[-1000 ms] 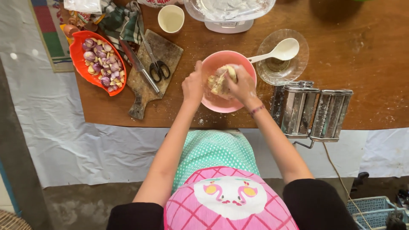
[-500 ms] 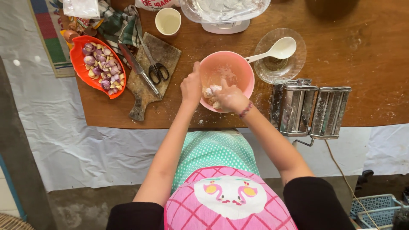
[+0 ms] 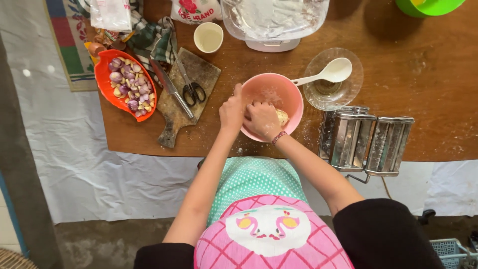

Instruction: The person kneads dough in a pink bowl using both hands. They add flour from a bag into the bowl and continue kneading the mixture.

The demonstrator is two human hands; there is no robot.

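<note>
Dough (image 3: 282,116) now sits low in the pink bowl (image 3: 273,89), no longer lifted above it; my right hand (image 3: 261,121) presses down curled over it, my left hand (image 3: 232,111) grips the rim, pasta roller (image 3: 366,141) waiting on the bench (image 3: 423,99).

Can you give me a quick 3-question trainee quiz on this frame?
1. True or false: the right hand presses dough inside the pink bowl.
2. What lies on the wooden cutting board? A) scissors and knife B) white spoon C) cup
3. Which hand grips the bowl's rim?

Key: 1 true; 2 A; 3 the left hand.
</note>
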